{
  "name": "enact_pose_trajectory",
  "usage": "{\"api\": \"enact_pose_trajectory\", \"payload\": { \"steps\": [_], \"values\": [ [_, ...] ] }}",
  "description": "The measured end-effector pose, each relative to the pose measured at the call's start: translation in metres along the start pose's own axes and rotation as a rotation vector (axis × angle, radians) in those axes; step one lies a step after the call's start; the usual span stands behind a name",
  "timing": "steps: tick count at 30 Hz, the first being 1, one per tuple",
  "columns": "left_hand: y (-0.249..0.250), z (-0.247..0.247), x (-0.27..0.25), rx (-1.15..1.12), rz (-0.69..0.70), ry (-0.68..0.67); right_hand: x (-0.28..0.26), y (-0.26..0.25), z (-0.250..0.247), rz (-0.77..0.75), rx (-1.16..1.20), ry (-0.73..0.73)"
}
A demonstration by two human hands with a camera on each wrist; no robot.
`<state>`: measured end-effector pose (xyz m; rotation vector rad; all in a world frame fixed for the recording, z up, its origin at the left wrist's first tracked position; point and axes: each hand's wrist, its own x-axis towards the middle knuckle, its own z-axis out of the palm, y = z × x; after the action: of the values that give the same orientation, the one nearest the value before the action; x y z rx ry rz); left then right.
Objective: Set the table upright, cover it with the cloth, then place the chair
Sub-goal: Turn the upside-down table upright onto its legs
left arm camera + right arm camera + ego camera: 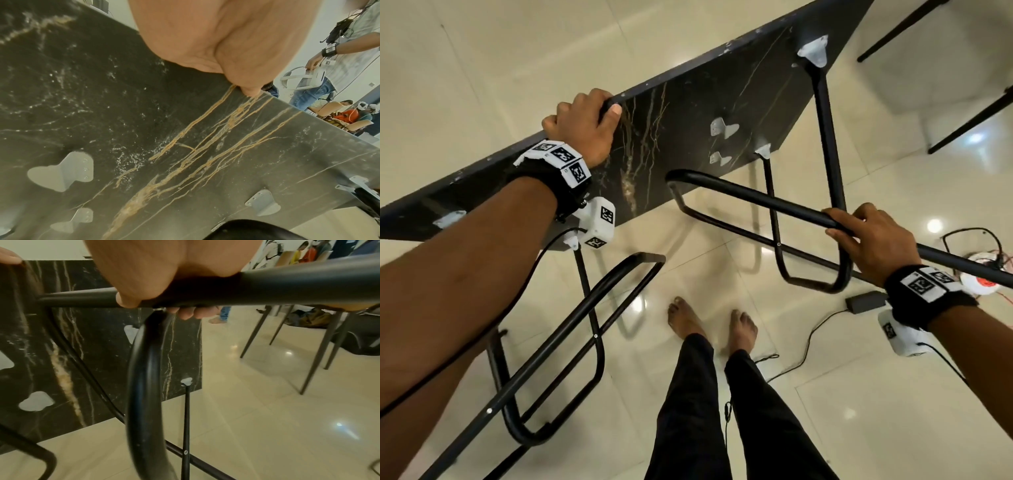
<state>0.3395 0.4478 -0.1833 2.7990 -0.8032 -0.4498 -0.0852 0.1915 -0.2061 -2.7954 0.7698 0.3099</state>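
The table [688, 102] stands on its side, its black marbled underside [185, 154] facing me and its black tube legs [832, 164] pointing toward me. My left hand [585, 123] grips the top edge of the tabletop, thumb on the underside [248, 91]. My right hand [873, 240] grips a black leg bar [287, 288] of the frame, fingers curled under it. A chair [928, 68] with dark legs [320, 353] stands at the upper right. No cloth shows in any view.
The floor [482, 51] is glossy cream tile. A power adapter [866, 301] with a cable and a white-and-red reel [983, 281] lie on the floor at right. My bare feet [709, 325] stand between the leg loops. Other people [339, 65] stand beyond the table.
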Motion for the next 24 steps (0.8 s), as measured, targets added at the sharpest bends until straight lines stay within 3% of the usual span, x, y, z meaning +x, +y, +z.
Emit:
{"api": "enact_pose_trajectory", "payload": {
  "steps": [11,24],
  "values": [
    [0.005,0.0,-0.004,0.032,-0.025,0.001,0.002,0.047,-0.013,0.293,0.092,-0.065],
    [0.004,-0.001,0.006,0.04,-0.036,0.01,0.012,0.072,-0.025,0.323,0.093,-0.049]
  ]
}}
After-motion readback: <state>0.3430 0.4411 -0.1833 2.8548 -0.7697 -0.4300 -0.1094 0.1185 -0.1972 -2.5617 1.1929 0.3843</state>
